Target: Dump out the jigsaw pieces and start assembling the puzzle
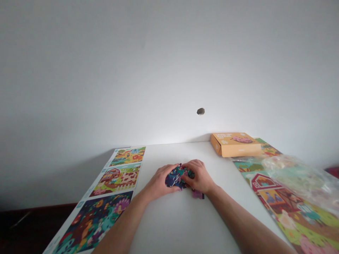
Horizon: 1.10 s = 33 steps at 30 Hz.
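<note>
One box (235, 145), right; three printed panels (116, 179), lower left; left hand (160, 179) and right hand (200, 177), lower centre, curled inward, holding one puzzle-piece heap (174, 177).

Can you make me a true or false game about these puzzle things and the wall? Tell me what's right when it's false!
1. The left hand and right hand are around dark, colourful puzzle pieces. True.
2. The puzzle box is blue. False: the puzzle box is orange-yellow.
3. Clear plastic wrapping lies over part of the farm picture on the right. True.
4. The three-picture sheet is right of both hands. False: the three-picture sheet is on the left.
5. The wall has a hole. True.
</note>
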Motion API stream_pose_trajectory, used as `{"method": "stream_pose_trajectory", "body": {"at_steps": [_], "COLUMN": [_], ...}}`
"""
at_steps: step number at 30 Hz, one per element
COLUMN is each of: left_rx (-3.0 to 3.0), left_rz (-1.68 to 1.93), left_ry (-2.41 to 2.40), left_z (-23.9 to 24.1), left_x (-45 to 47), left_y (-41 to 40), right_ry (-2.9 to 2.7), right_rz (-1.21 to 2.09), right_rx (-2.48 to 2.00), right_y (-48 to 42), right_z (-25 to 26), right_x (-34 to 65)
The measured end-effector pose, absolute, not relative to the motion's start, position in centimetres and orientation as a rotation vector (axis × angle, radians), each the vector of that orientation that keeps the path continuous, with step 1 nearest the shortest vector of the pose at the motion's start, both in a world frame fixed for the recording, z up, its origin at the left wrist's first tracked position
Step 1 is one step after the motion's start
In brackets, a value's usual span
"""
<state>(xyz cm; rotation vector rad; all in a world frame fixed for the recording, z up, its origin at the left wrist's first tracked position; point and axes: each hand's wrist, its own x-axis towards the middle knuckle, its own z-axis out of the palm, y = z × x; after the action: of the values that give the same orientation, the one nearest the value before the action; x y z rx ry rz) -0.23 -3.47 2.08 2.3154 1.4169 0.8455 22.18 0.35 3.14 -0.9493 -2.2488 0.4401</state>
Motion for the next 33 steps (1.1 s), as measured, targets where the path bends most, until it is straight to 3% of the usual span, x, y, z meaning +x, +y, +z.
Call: {"method": "stream_pose_trajectory", "body": {"at_steps": [20, 27, 33], "left_rx": [2.315, 2.400, 2.299], "left_rz": [0.882, 0.734, 0.807], "left_ry": [1.379, 1.438, 1.434], "left_z": [2.4, 2.4, 2.1], "left_x": [-0.1, -0.8, -0.7], "left_y": [-3.2, -3.4, -3.2], "right_ry": [-2.258, -2.594, -2.427], "right_rz": [0.385, 0.515, 0.528], "right_rx": [-1.246, -1.125, -1.013], "right_y": [1.0, 0.8, 1.7], "right_z": [3.0, 2.6, 1.6], "right_x": [23.1, 25.6, 24.5]}}
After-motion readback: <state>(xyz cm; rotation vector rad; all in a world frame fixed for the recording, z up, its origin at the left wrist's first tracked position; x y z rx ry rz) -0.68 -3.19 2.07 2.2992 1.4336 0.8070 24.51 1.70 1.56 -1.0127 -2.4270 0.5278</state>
